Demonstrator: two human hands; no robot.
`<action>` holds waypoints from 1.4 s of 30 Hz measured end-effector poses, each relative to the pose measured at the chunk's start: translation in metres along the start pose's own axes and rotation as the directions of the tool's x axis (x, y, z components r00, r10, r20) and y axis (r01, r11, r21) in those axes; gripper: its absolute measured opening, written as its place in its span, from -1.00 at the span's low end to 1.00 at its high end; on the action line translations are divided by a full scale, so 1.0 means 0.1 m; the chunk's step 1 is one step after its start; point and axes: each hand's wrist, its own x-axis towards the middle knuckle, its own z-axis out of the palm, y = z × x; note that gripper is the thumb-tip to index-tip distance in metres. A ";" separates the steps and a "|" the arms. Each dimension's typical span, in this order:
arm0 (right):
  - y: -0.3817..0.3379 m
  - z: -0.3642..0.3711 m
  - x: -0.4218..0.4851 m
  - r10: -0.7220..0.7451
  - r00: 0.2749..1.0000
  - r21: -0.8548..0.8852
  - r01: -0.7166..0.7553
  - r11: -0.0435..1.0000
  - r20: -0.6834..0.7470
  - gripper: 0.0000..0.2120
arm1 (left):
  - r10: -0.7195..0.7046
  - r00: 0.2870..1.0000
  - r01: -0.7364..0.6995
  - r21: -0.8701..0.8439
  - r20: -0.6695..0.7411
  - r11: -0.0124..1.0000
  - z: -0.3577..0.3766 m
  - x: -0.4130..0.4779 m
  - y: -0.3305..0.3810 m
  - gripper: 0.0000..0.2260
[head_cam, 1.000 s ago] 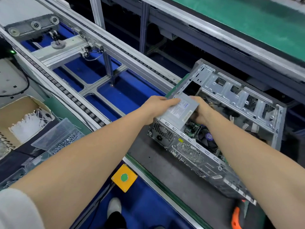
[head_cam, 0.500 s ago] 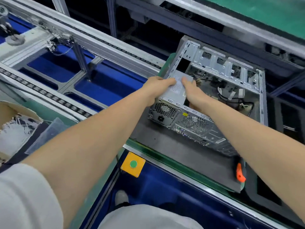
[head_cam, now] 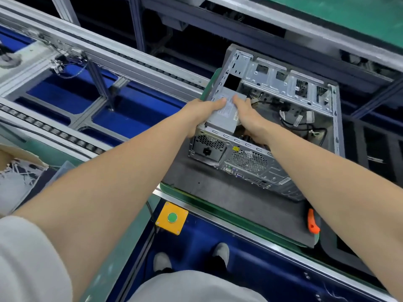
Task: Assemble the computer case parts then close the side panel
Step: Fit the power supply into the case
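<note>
I note the computer case (head_cam: 250, 162) lying open side up on a grey mat (head_cam: 218, 192): bare metal, cables inside. The left hand (head_cam: 200, 114) and right hand (head_cam: 250, 118) clasp the grey power supply (head_cam: 224, 116) in its rear corner, fingers curled round its sides.

The computer case (head_cam: 250, 164) lies open side up, free to enter from above. Inside it, the power supply (head_cam: 224, 115) fills the near left corner, loose cables (head_cam: 292, 125) cross the middle, and the drive cage (head_cam: 281, 81) bars the far side. Before it, bare grey mat (head_cam: 218, 192) reaches an orange-handled tool (head_cam: 313, 222).
</note>
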 end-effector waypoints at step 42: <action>-0.21 -0.33 0.44 -0.084 0.993 0.084 0.077 0.993 0.084 -0.80 | -0.009 0.993 -0.045 -0.450 -0.117 0.892 -0.06 -0.15 -0.36 -0.60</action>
